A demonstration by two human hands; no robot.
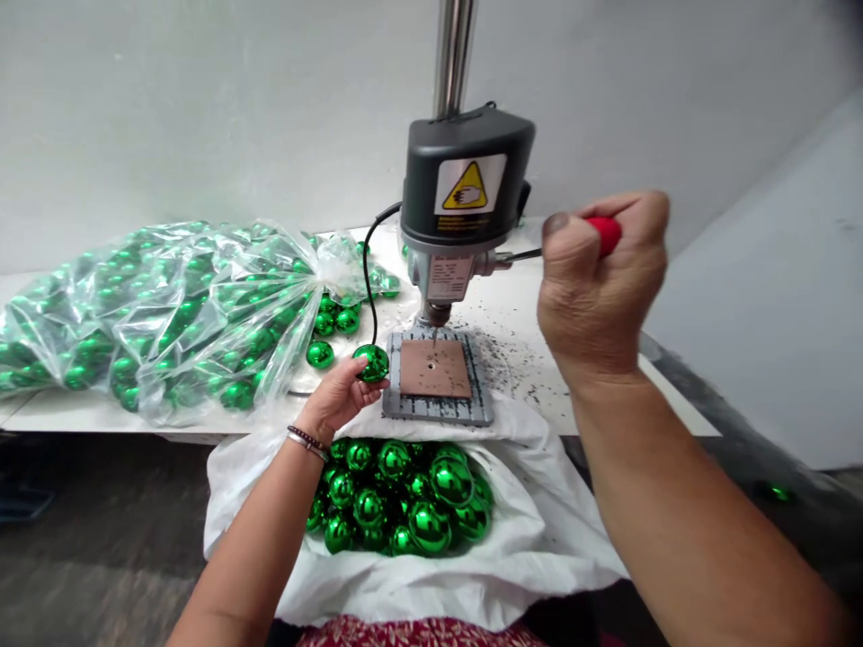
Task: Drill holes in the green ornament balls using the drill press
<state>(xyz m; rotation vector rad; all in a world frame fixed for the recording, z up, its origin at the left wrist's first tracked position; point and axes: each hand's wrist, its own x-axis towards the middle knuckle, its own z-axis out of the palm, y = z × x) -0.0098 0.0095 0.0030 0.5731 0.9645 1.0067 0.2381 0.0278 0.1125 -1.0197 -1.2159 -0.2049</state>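
Observation:
My left hand point(343, 395) holds a shiny green ball point(371, 363) between its fingers, just left of the drill press base point(438, 412). Gripped in my right hand point(593, 288) is the red knob point(605, 235) of the lever on the drill press point(468, 180). A thin bit points down from the chuck point(437, 313) above a brown square plate point(435, 382) with a small hole. Below the base, several green balls point(395, 494) lie in a white cloth bag point(532, 530) near my lap.
A clear plastic bag point(202, 314) full of green balls lies on the white table point(680, 404) at the left, with loose balls point(320, 353) by its tied neck. Dark shavings point(519, 350) are scattered around the base. A black cable point(367, 270) hangs beside the drill.

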